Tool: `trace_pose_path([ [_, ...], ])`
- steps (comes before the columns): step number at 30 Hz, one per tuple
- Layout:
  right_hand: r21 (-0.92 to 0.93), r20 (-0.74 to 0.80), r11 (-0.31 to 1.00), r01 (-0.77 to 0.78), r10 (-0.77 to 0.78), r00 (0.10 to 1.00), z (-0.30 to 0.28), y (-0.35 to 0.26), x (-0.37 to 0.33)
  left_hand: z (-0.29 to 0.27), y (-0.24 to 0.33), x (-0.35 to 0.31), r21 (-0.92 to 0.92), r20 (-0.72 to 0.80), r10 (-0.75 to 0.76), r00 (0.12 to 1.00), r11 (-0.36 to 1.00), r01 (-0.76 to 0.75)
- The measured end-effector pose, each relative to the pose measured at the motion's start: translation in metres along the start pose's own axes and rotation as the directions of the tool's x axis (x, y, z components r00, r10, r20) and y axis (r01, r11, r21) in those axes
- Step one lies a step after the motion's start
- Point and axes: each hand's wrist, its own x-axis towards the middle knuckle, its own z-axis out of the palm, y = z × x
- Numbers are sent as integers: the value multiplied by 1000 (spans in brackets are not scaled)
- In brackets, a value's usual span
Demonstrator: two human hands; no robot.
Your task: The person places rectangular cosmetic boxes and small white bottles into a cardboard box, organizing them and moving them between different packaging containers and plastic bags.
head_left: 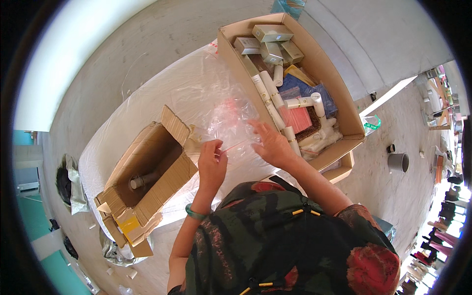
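Observation:
A clear plastic bag (235, 122) with pinkish-red colouring lies spread between my two hands on the white-covered table. My left hand (212, 161), wearing a green bangle (195, 212) at the wrist, pinches the bag's near edge, along which a thin red line runs. Over the bag's right side, my right hand (273, 143) has its thumb and fingers apart, touching or just above the film. Beside it stands a large cardboard box (355, 114) holding white tubes (271, 89), small pale boxes (272, 33) and a stack of pink packets (298, 119).
An open brown carton (169, 181) lies left of my left hand, with a clear cylinder (142, 180) inside. White plastic sheeting (142, 105) covers the table. A grey bin (398, 162) stands on the floor at right, and bagged items (73, 184) lie at left.

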Motion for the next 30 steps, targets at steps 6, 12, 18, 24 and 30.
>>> trace_pose_path([
  [6,175,-103,905,387,-374,922,-14,-43,-5,7,6,-4,-41,128,-78,989,996,84],
  [12,-170,248,900,402,-356,901,12,-9,-12,3,-4,-6,-153,86,-145,986,976,157],
  [18,-120,304,899,421,-371,877,2,10,-12,-3,-7,-9,-106,25,-95,995,990,97],
  [24,467,-20,874,-135,163,986,-21,82,17,-16,8,-8,-132,95,-12,995,991,24],
  [30,-131,-15,947,-294,295,955,18,223,-5,-20,14,-11,70,-13,46,999,997,-45],
])
